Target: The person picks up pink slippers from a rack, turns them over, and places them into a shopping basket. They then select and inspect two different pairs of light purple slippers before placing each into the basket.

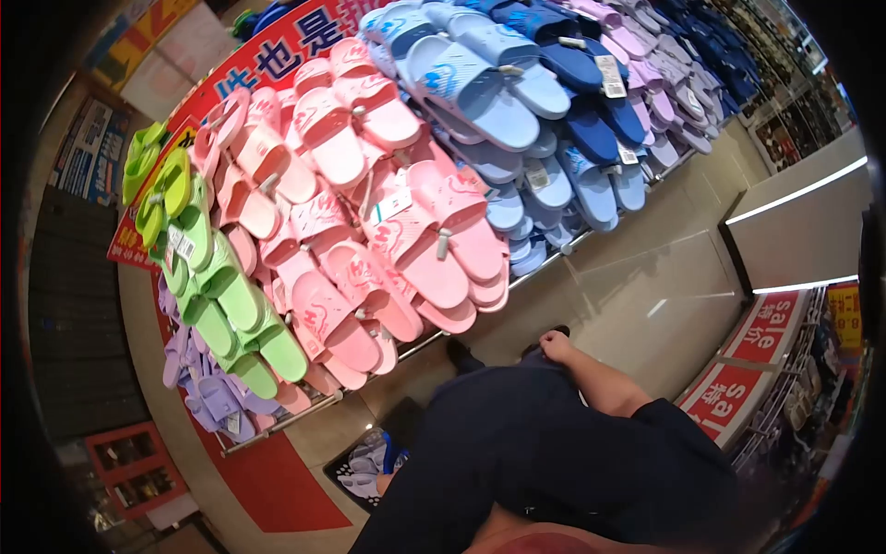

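At the lower left, a small part of my left hand [384, 483] shows past my dark sleeve, its fingers mostly hidden. It is right beside a black basket [334, 471] with pale grey-purple slippers [366, 459] and something blue [396, 455] at its edge. My right hand [555, 347] is low by my leg, fingers curled in, with nothing seen in it. In front of me, the rack holds pink slippers [432, 242], light blue slippers [480, 83] and green slippers [221, 300], many joined in pairs by small grey tags.
Dark blue slippers [591, 120] and lilac ones [660, 92] continue along the rack to the right. A metal rail [337, 395] edges its front. Red sale signs [734, 365] top a shelf at the right. A red strip [286, 485] lies on the tiled floor.
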Demonstrator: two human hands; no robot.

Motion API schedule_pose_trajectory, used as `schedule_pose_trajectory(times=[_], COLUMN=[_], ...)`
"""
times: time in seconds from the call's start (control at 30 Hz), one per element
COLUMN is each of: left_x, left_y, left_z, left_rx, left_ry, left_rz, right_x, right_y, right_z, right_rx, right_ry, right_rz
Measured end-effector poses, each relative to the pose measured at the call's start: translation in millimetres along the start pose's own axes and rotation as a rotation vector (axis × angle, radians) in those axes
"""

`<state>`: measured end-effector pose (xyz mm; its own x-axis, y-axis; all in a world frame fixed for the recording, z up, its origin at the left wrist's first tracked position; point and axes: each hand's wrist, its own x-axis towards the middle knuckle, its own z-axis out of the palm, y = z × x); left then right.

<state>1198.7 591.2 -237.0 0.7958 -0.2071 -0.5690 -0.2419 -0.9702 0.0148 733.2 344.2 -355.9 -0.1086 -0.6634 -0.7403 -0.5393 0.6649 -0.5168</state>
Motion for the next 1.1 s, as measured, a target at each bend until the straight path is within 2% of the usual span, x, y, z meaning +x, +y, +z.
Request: schedule_pose_trajectory(times=[0.07,0.27,0.37,0.47,0.57,0.67,0.8,1.0,1.1], left_x=[-3.5,-36.3,-61.8,-91.3,-120.1,-152.3,-178.0,-202.7,-210.7], left_y=[16.3,89.8,135.6,178.4,218.2,252.4,278.9,305.2,313.4], left_z=[3.7,26.2,45.5,69.9,94.1,117.0,134.9,143.3,145.4], left_rx=[0.028,0.113,0.148,0.184,0.222,0.247,0.258,0.295,0.314], left_ry=[0.006,0.015,0.016,0.012,0.002,-0.009,-0.013,-0.008,-0.007], left_rz=[0.031,0.191,0.288,0.375,0.455,0.517,0.557,0.578,0.561], right_x=[-0.5,30.3,23.7,12.5,3.3,-10.8,-36.4,-55.2,-46.0], right_y=[14.5,71.9,87.1,112.1,157.3,240.4,297.2,317.0,314.9], right_z=[-15.0,-63.9,-110.2,-157.2,-197.7,-234.7,-249.2,-243.6,-258.6], right_rx=[0.057,0.123,0.272,0.489,0.616,0.602,0.612,0.627,0.413], right_ry=[0.003,0.093,0.023,0.035,0.107,0.130,0.192,0.201,0.179], right_rz=[0.048,-0.090,0.014,0.147,0.156,0.263,0.391,0.452,0.323])
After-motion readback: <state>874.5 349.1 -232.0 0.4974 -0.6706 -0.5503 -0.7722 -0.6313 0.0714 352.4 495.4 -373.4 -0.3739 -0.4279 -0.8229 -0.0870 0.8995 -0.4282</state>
